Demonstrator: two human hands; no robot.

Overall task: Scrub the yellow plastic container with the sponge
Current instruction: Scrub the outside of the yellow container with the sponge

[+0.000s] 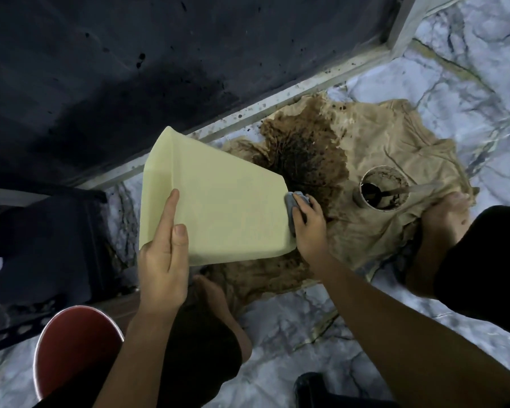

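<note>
The pale yellow plastic container (218, 201) is tilted on its side in the middle of the view, its flat bottom facing right. My left hand (164, 260) grips its near side, thumb and forefinger flat on the wall. My right hand (308, 226) presses a grey sponge (292, 207) against the container's bottom edge at the right. Only part of the sponge shows past my fingers.
A beige cloth (380, 160) with a large dark brown stain lies on the marble floor (277, 319) under the container. A small round can (383, 189) with dark liquid and a stick stands on it. My bare feet rest on the cloth. A red stool (74, 346) sits lower left, a dark wall behind.
</note>
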